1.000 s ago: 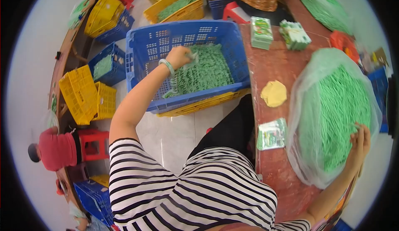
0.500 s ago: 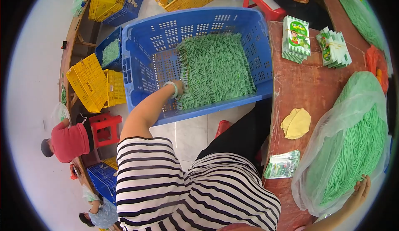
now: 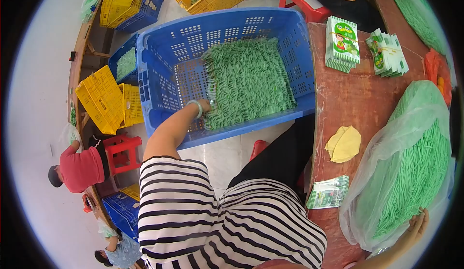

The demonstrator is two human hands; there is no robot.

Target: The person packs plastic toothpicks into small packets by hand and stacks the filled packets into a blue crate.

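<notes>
My left hand (image 3: 205, 105), with a pale bangle at the wrist, reaches down into a large blue crate (image 3: 162, 119). It is closed at the left edge of the neatly rowed green packets (image 3: 251, 82); a shiny bit shows at the fingertips, but what they hold is hidden. At the lower right, my right hand (image 3: 419, 223) has its fingers stretched out beside the thin green sticks (image 3: 415, 172). These sticks lie in an open clear plastic bag (image 3: 369, 196) on the reddish table (image 3: 338, 102).
Banded green-and-white packs (image 3: 342, 41), another fanned bundle (image 3: 386, 56), yellow cloth-like pieces (image 3: 344, 144) and flat packs (image 3: 328, 191) lie on the table. Yellow crates (image 3: 99, 97) and a red stool (image 3: 121, 153) stand left. Other people (image 3: 82, 167) sit around.
My left hand remains at the packets' left edge, with a shiny bit now showing at its fingertips. My right hand has barely moved. The whole view has shifted slightly.
</notes>
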